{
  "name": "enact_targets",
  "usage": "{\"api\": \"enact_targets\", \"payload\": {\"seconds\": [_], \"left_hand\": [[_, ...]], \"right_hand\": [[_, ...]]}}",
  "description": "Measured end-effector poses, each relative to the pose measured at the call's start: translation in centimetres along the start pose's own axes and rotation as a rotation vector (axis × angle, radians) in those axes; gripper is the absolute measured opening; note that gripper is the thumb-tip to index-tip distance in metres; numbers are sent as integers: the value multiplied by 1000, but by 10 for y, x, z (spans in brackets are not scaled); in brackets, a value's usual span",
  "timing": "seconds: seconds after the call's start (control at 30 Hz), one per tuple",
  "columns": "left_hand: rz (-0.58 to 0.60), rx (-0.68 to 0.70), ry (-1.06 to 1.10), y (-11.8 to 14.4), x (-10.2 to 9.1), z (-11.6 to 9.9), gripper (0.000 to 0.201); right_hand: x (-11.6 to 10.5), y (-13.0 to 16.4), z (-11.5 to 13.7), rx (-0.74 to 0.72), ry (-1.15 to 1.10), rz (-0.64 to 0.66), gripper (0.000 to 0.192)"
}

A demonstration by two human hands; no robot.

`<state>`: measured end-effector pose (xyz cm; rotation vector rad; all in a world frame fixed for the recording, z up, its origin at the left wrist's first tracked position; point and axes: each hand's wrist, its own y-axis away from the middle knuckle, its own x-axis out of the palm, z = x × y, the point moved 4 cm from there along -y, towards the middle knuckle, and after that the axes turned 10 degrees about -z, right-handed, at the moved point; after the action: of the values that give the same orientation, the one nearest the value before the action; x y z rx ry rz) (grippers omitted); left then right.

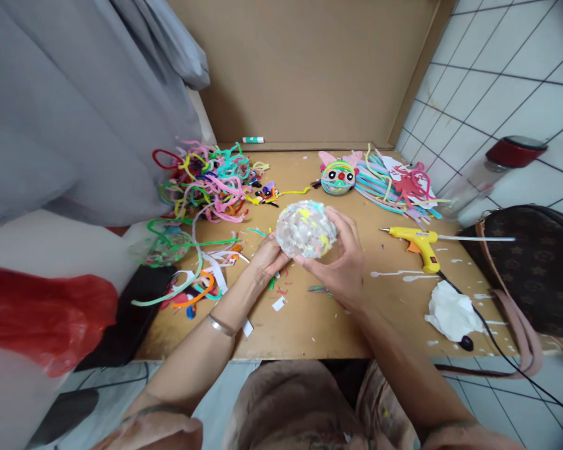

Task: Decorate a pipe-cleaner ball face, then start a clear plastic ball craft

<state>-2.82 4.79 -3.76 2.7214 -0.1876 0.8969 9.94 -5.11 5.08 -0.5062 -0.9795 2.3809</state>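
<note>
Head view: left hand (pixel 266 259) and right hand (pixel 342 262) fingers cup a crinkly, rounded foil-like ball (pixel 306 229) above the wooden table (pixel 319 325).

Head camera looks down, close over table (pixel 309 325).

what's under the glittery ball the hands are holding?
Both the left hand and the right hand cup the glittery ball above the table. Paper scraps lie below it. The ball and fingers hide the spot directly underneath.
</note>
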Motion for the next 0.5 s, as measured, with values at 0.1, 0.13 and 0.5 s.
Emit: {"api": "enact_targets", "payload": {"seconds": [0.1,0.13,0.5], "left_hand": [[-10,22,17,2,1,-6,42],[-12,46,17,2,1,-9,43],[-148,385,-56,10,-4,-43,40]], "right_hand": [[-1,-2,3,-47,-32,24,74],[-1,-2,4,-53,-41,38,74],[8,1,-19,90,-142,175,85]]}}
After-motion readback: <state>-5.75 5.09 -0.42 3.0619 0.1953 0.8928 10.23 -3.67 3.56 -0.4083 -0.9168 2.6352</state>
